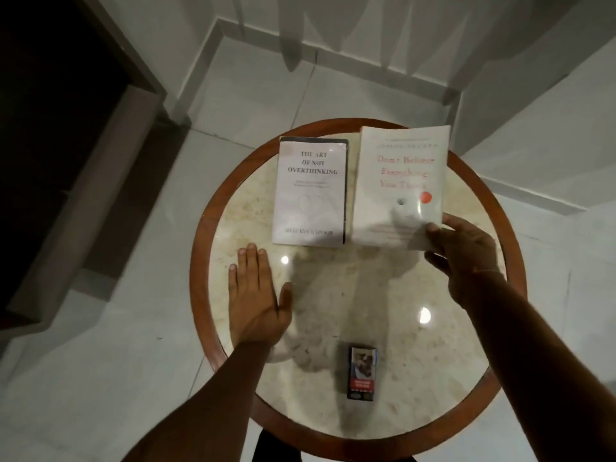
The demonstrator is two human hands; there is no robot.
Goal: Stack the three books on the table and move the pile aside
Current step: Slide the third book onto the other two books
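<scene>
A white book titled "The Art of Not Overthinking" [310, 193] lies on top of a dark book [346, 181], of which only the top and right edges show, at the far side of the round table [333, 295]. To its right a cream book with red lettering [400, 185] is raised off the table, blurred. My right hand [463, 258] grips that cream book at its lower right corner. Near the table's left rim, my left hand [256, 295] rests flat on the marble top, fingers straight, holding nothing.
A small printed pack [362, 373] lies on the near part of the table. The table has a brown wooden rim [200, 261] and stands on a pale tiled floor [100, 345]. White walls close in behind and to the right; a dark doorway is at left.
</scene>
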